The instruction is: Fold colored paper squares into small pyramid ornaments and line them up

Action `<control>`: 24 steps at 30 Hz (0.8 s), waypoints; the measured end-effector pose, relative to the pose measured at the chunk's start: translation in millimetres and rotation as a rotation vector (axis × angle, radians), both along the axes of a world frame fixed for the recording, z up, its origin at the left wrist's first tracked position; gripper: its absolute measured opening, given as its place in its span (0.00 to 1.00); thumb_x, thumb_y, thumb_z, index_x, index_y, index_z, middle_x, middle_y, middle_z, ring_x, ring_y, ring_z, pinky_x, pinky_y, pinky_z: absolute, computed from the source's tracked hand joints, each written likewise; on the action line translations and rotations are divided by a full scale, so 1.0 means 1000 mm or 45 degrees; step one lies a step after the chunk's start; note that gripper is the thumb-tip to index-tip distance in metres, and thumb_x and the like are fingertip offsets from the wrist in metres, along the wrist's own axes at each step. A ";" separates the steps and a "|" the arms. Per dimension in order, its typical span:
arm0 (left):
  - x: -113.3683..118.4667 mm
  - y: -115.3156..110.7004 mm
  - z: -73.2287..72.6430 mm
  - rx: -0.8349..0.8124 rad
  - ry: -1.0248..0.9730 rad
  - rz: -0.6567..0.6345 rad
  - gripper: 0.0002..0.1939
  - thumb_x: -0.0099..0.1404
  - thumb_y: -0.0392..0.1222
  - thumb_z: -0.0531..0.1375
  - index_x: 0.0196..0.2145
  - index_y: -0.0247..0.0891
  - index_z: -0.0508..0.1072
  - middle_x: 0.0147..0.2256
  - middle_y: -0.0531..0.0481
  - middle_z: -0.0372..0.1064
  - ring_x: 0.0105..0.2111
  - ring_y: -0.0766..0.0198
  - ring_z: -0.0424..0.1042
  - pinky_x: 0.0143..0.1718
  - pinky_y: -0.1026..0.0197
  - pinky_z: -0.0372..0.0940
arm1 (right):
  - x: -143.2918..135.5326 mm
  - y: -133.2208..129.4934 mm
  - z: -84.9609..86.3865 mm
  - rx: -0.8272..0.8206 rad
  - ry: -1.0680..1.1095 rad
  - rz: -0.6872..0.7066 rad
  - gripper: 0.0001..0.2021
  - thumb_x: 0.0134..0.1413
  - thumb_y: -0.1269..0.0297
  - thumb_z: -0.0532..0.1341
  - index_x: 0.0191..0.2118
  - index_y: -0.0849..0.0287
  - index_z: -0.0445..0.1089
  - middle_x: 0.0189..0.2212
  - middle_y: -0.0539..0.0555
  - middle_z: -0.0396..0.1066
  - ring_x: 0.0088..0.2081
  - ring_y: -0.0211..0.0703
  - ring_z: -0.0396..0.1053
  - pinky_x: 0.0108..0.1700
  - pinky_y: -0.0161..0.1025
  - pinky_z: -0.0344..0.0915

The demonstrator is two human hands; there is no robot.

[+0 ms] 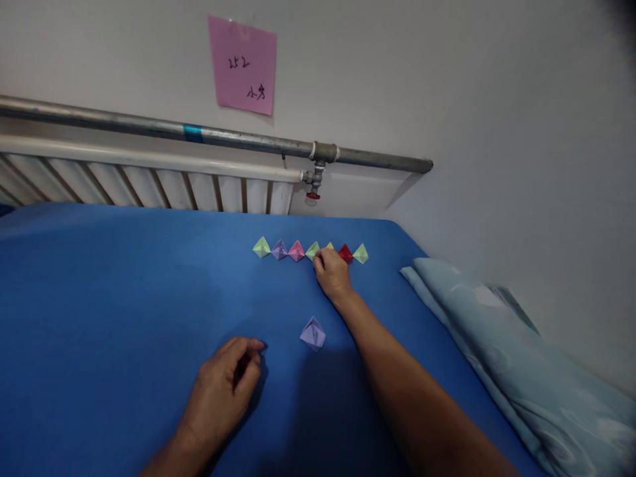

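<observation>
A row of small diamond-shaped origami pieces lies on the blue surface. From the left come a pale green origami piece (261, 247), a purple one (279, 249) and a pink one (297, 250). My right hand (332, 270) reaches into the row, its fingers pinched at the edge of another green origami piece (313, 250). It partly covers a yellow piece (330, 246); a red one (345, 253) and a light green one (360, 253) lie to its right. Nearer to me sits a separate lavender origami piece (313, 333). My left hand (226, 381) rests left of it, fingers loosely curled, thumb apart, holding nothing.
The blue-covered surface (124, 318) reaches back to a white radiator (149, 179). A metal pipe (248, 140) with a red-handled valve runs along the wall above. On the right lies a folded light-blue patterned cloth (497, 351). A pink note (243, 66) hangs on the wall.
</observation>
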State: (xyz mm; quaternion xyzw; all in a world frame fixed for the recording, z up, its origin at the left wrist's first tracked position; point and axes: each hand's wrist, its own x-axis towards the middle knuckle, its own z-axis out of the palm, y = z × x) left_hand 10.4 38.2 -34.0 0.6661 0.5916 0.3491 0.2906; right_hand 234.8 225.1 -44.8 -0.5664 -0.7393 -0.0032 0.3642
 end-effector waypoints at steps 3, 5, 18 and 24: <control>0.000 0.000 0.001 0.015 0.012 0.001 0.13 0.64 0.46 0.52 0.38 0.42 0.75 0.31 0.52 0.73 0.28 0.65 0.73 0.30 0.63 0.68 | 0.000 0.000 0.000 -0.008 -0.027 -0.008 0.08 0.56 0.69 0.51 0.28 0.57 0.64 0.29 0.55 0.68 0.32 0.44 0.65 0.36 0.38 0.61; 0.000 0.001 0.001 0.024 0.018 0.003 0.13 0.64 0.45 0.52 0.38 0.42 0.75 0.31 0.52 0.74 0.28 0.65 0.73 0.30 0.63 0.68 | 0.000 0.000 0.000 -0.013 -0.038 -0.012 0.08 0.56 0.69 0.51 0.28 0.57 0.65 0.29 0.55 0.69 0.32 0.44 0.65 0.36 0.39 0.61; 0.001 0.000 0.002 0.043 0.051 -0.008 0.13 0.64 0.44 0.52 0.38 0.41 0.75 0.30 0.51 0.74 0.28 0.65 0.72 0.30 0.62 0.69 | -0.001 0.000 0.001 -0.051 0.008 -0.019 0.09 0.57 0.68 0.51 0.29 0.58 0.66 0.29 0.56 0.69 0.33 0.45 0.66 0.37 0.39 0.61; 0.000 0.000 0.001 0.061 0.058 -0.005 0.13 0.64 0.45 0.52 0.38 0.42 0.75 0.31 0.51 0.74 0.29 0.64 0.73 0.32 0.61 0.69 | -0.002 -0.006 0.005 -0.060 0.150 -0.013 0.07 0.55 0.66 0.54 0.37 0.58 0.69 0.30 0.55 0.71 0.32 0.44 0.67 0.36 0.39 0.62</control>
